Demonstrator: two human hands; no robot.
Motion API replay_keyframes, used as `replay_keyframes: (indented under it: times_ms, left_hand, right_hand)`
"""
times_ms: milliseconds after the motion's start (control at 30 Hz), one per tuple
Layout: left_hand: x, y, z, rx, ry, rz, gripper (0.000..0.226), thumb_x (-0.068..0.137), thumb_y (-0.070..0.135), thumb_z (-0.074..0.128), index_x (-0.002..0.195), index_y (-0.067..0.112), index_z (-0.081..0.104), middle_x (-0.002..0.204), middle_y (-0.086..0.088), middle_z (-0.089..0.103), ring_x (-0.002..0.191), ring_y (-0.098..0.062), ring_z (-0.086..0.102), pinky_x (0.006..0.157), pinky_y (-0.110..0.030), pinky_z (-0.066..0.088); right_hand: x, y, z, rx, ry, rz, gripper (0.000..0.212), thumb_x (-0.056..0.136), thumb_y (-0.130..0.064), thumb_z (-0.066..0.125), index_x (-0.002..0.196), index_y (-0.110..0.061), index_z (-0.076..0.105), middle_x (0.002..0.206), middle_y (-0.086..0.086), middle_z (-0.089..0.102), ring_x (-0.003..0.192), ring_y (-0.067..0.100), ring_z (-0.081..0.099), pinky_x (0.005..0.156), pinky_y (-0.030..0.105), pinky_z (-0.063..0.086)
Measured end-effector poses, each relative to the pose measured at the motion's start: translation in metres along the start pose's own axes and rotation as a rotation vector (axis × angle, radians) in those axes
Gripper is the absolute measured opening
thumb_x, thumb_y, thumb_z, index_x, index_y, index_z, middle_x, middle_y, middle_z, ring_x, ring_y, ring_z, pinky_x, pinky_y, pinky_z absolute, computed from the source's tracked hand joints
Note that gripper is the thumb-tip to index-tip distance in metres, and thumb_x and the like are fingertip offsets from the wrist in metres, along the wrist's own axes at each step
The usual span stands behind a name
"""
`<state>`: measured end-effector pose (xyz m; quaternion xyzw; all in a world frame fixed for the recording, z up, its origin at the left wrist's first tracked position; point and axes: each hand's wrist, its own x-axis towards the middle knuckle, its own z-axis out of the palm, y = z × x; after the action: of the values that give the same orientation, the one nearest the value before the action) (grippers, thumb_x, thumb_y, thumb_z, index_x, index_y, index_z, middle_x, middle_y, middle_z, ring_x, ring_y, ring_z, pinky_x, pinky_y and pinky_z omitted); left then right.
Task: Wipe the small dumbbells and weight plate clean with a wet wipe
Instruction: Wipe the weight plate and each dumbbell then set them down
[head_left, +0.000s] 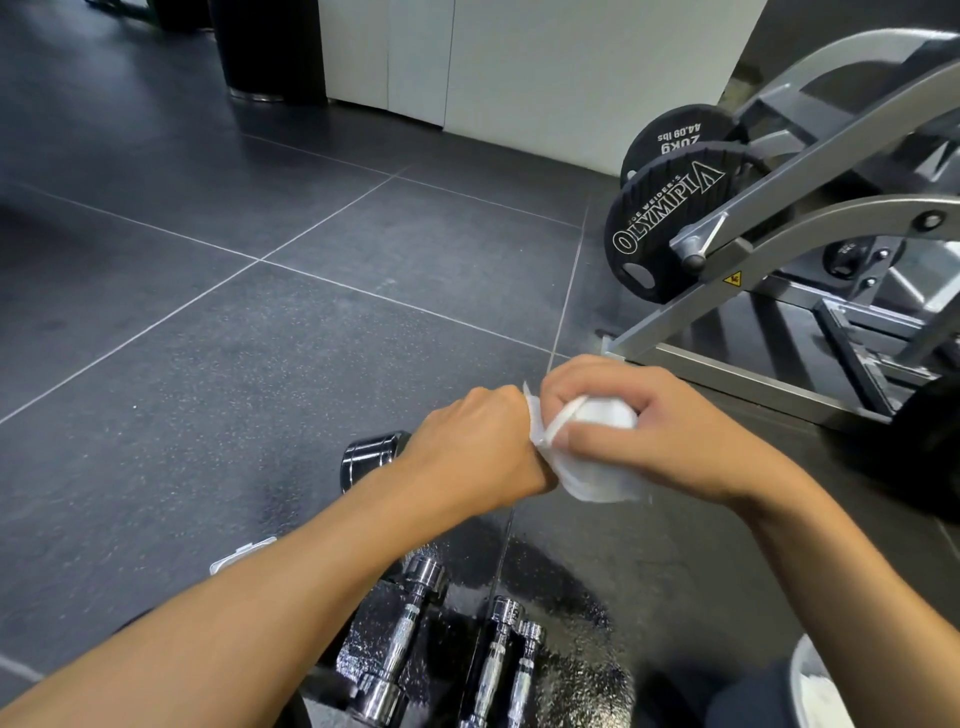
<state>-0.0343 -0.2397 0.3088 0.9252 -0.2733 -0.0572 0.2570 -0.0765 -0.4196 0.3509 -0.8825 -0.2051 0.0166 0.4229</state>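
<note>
Dumbbell (371, 457), small and chrome, is held above the dark floor (260, 338) between both hands, near the middle of the view. The left hand (472, 452) closes round its handle, with the fingertips curled under and out of sight. One shiny end pokes out to the left. The right hand (649, 431) has its fingers (569, 392) curled tightly round a white wet wipe (592, 478) bunched over the other end.

To do this well, we judge we should hold the handle steady and twist the wipe right round the end. We should then slide it along the grip and swap ends.

Three more chrome dumbbells (400, 639) lie on the floor below, partly behind the left forearm. We cannot see the wrapped end. We also cannot tell which weight plate is meant: black plates (670, 218) hang on a machine (831, 156) to the right.
</note>
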Motion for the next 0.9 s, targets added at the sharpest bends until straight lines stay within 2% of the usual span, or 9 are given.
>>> replay_keyframes:
  times_ms: [33,167,233,333,433,533,600,700,900]
  left_hand:
    - [0.000,0.001,-0.001,0.016,0.013,-0.002,0.021,0.080,0.042,0.067,0.082,0.026,0.053,0.070,0.007,0.052,0.076,-0.029,0.061,0.057,-0.031,0.038]
    - [-0.001,0.004,-0.003,0.122,0.031,-0.023,0.029,0.084,0.038,0.071,0.074,0.021,0.050,0.067,0.005,0.047,0.065,-0.027,0.052,0.063,-0.032,0.040]
    - [0.001,0.003,-0.005,0.111,0.030,-0.050,0.034,0.084,0.035,0.071,0.068,0.020,0.044,0.066,0.003,0.047,0.060,-0.025,0.048,0.061,-0.032,0.039]
    - [0.003,0.000,-0.005,0.032,0.022,-0.091,0.027,0.080,0.031,0.072,0.070,0.017,0.052,0.066,-0.002,0.052,0.061,-0.028,0.053,0.056,-0.033,0.040]
    - [0.006,-0.007,-0.004,-0.099,0.022,-0.142,0.024,0.075,0.031,0.075,0.075,0.011,0.061,0.065,-0.006,0.059,0.064,-0.033,0.059,0.053,-0.031,0.045]
    - [0.009,-0.012,-0.001,-0.236,0.034,-0.194,0.035,0.073,0.038,0.080,0.066,0.010,0.059,0.055,-0.002,0.055,0.055,-0.027,0.048,0.049,-0.027,0.039]
    - [0.011,-0.012,0.000,-0.396,0.011,-0.243,0.041,0.075,0.037,0.083,0.059,0.013,0.054,0.048,0.001,0.048,0.046,-0.022,0.038,0.044,-0.023,0.035]
    - [0.012,-0.012,-0.003,-0.684,-0.076,-0.318,0.037,0.079,0.028,0.084,0.066,0.017,0.051,0.054,-0.004,0.044,0.042,-0.018,0.032,0.046,-0.027,0.031]
    - [0.009,-0.010,-0.004,-0.888,-0.177,-0.357,0.017,0.088,0.005,0.071,0.079,0.006,0.057,0.057,-0.004,0.040,0.041,-0.016,0.031,0.043,-0.026,0.030]
  right_hand:
    - [0.001,-0.003,0.001,0.156,0.024,0.133,0.004,0.090,-0.015,0.070,0.092,-0.015,0.073,0.094,0.000,0.072,0.084,0.014,0.067,0.077,0.027,0.053]
    - [0.000,-0.009,0.008,0.768,-0.034,0.636,0.042,0.101,-0.041,0.051,0.095,-0.004,0.070,0.079,0.026,0.063,0.051,0.029,0.058,0.047,0.032,0.053]
    - [-0.001,-0.007,0.013,0.811,-0.039,0.628,0.051,0.103,-0.049,0.046,0.101,-0.003,0.069,0.079,0.027,0.063,0.051,0.029,0.057,0.042,0.030,0.052]
    - [-0.002,-0.002,0.027,0.577,0.193,0.536,0.053,0.109,-0.048,0.037,0.104,-0.005,0.067,0.076,0.028,0.066,0.054,0.032,0.060,0.047,0.029,0.048]
    - [-0.007,0.004,0.039,0.136,0.462,0.297,0.035,0.108,-0.046,0.035,0.107,-0.024,0.062,0.083,0.004,0.069,0.065,0.018,0.066,0.057,0.022,0.049]
    - [-0.012,0.012,0.039,-0.084,0.460,0.170,0.035,0.102,-0.062,0.035,0.120,-0.038,0.053,0.105,-0.022,0.065,0.091,0.000,0.063,0.072,0.010,0.043]
    - [-0.010,0.017,0.042,-0.022,0.452,0.199,0.039,0.103,-0.064,0.034,0.124,-0.040,0.055,0.107,-0.023,0.066,0.092,0.002,0.064,0.074,0.017,0.047]
    - [-0.003,0.016,0.052,0.372,0.417,0.290,0.049,0.101,-0.065,0.039,0.116,-0.025,0.062,0.094,0.006,0.070,0.080,0.020,0.062,0.064,0.048,0.049]
    - [0.003,0.016,0.051,0.605,0.328,0.312,0.043,0.103,-0.048,0.054,0.120,-0.010,0.066,0.110,0.027,0.070,0.090,0.035,0.064,0.084,0.056,0.054]
